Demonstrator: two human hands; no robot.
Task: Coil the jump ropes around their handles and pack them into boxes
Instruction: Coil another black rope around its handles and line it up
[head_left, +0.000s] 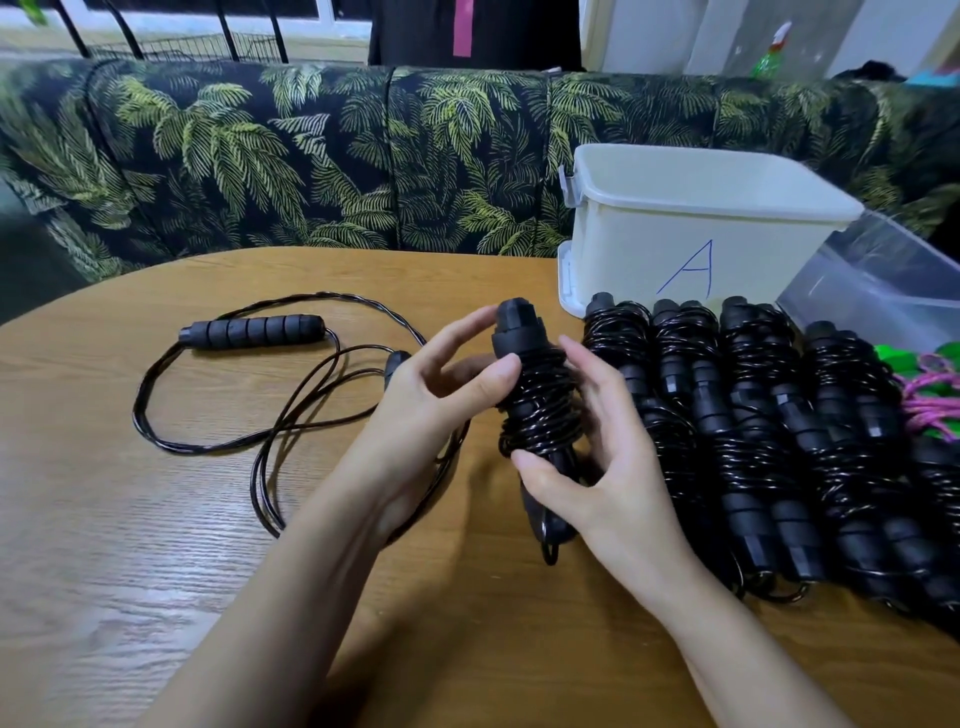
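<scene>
The left hand (431, 395) pinches the top of a black jump rope (535, 384) and the right hand (592, 467) grips its lower part, just above the wooden table (156, 519). Its thin shiny cord (545, 415) is wound many times around the foam handles (517, 325), nearly upright, beside a row of coiled bundles (753, 441).

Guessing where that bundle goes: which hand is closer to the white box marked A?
Right. The right hand holds the coiled rope on the side toward the white box; the left hand holds its far side, farther left.
</scene>
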